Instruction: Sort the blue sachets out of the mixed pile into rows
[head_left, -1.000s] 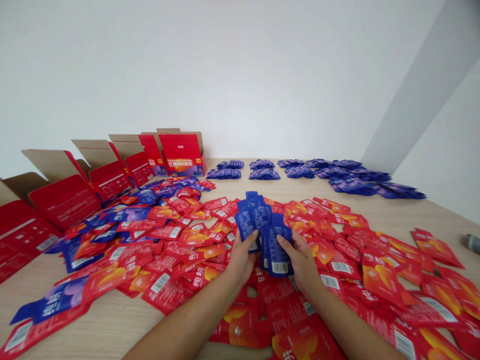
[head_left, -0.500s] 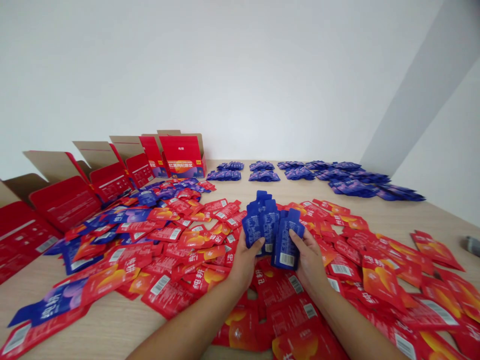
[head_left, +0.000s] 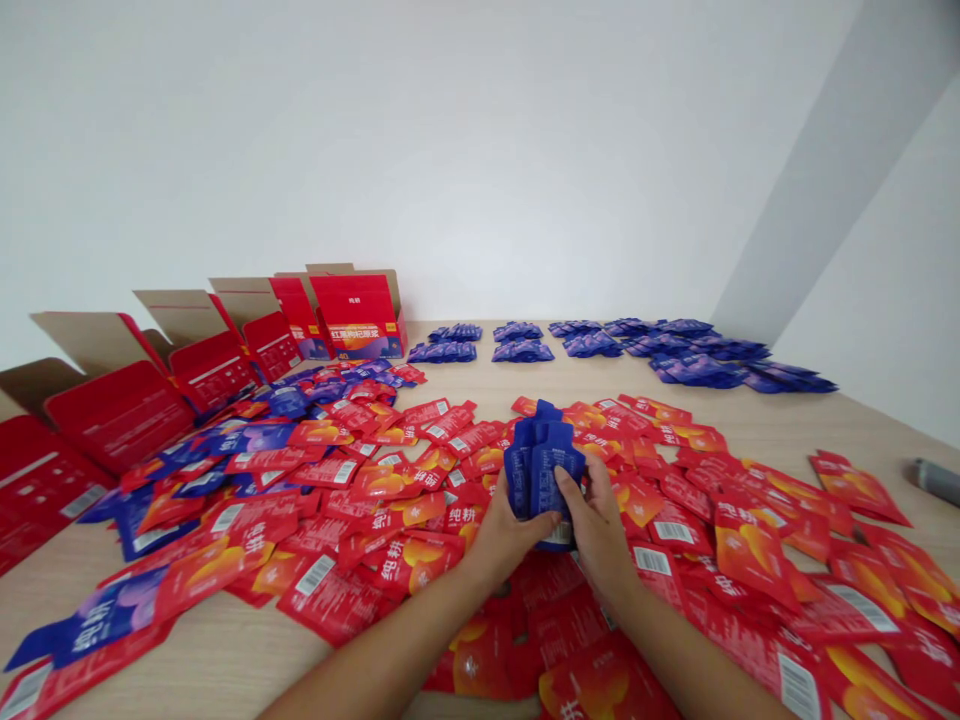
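Observation:
A stack of blue pouches (head_left: pixel 541 460) stands upright between both my hands over the middle of the table. My left hand (head_left: pixel 506 535) grips the stack from the left, thumb across its front. From the right, my right hand (head_left: pixel 596 525) closes on the same stack, fingers wrapped round its side. Under and around my hands lies a wide spread of red pouches (head_left: pixel 420 480), with several blue ones mixed in at the left (head_left: pixel 105 615).
Open red cardboard boxes (head_left: pixel 352 315) stand in a row along the left and back left. Small piles of blue pouches (head_left: pixel 525 350) line the far edge of the wooden table (head_left: pixel 225 660). A grey cylindrical object (head_left: pixel 937 480) lies at the far right.
My hands have pushed two separate fans of blue pouches together into one stack. The stack has sunk a little lower, towards the red pouches.

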